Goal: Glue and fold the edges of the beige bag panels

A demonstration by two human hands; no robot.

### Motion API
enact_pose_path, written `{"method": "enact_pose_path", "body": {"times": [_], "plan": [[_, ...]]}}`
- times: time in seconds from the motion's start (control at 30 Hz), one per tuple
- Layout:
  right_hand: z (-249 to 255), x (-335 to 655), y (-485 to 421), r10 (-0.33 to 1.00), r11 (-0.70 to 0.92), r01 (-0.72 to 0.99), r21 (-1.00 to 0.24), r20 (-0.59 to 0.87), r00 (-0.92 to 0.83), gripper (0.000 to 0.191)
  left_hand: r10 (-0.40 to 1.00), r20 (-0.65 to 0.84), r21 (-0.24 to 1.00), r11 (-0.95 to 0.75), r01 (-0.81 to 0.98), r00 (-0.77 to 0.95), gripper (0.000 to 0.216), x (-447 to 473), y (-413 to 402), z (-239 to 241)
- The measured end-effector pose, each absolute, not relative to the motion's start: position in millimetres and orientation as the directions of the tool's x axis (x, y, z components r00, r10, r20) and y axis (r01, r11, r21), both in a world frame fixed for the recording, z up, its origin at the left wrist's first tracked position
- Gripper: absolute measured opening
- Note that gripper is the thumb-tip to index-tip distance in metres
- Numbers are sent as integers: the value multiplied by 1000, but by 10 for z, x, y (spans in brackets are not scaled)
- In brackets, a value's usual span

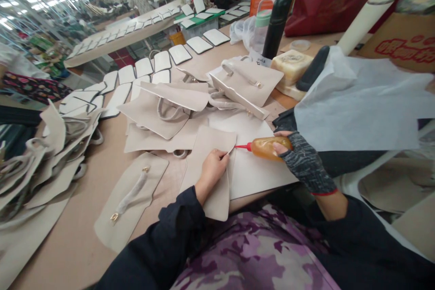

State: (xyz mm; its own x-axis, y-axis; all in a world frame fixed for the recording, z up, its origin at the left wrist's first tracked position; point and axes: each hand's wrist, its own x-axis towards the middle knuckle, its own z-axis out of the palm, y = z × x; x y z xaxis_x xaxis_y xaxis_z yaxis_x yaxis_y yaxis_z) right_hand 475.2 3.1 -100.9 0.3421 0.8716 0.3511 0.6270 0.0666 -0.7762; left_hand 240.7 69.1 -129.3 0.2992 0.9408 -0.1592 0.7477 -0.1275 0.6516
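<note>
My left hand [215, 168] pinches the edge of a beige bag panel [217, 199] that lies near the table's front edge. In my right hand [288, 147], which wears a dark grey fingerless glove, is a squeeze bottle of amber glue [267, 147]. Its red nozzle points left, and the tip is at the panel's edge beside my left fingertips; whether it touches I cannot tell. Under the panel lies a white sheet [258, 174]. To the left is a beige panel with a handle [127, 204], lying flat with gold-coloured fittings.
More panels with handles are piled beyond my hands [163, 122] and at the far left [50, 158]. White pieces with dark edges [144, 67] stand in rows behind. At the back right are a black bottle [277, 25], a yellowish block [291, 67] and a white flask [372, 16].
</note>
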Motion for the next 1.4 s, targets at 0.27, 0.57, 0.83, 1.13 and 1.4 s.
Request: {"method": "enact_pose_path", "body": {"times": [0.27,0.57,0.83,1.13,1.4], "plan": [[-1022,4788,76,906,39,571,-820,270,326,33,943,-138,665,-137,734,302,23,2386,691,-1333],[-945,4765,-46,931,-41,571,-820,176,320,34,940,-134,677,-145,722,314,23,2383,704,-1335],[-1096,4753,-240,926,-30,564,-825,190,327,31,943,-104,697,-158,700,317,23,2366,694,-1350],[-1146,4684,-467,942,-32,521,-853,149,300,27,946,-107,735,-131,665,305,21,2322,661,-1363],[-1056,4599,-601,968,-115,459,-881,5,252,32,948,-88,747,-141,650,306,20,2310,666,-1385]]}}
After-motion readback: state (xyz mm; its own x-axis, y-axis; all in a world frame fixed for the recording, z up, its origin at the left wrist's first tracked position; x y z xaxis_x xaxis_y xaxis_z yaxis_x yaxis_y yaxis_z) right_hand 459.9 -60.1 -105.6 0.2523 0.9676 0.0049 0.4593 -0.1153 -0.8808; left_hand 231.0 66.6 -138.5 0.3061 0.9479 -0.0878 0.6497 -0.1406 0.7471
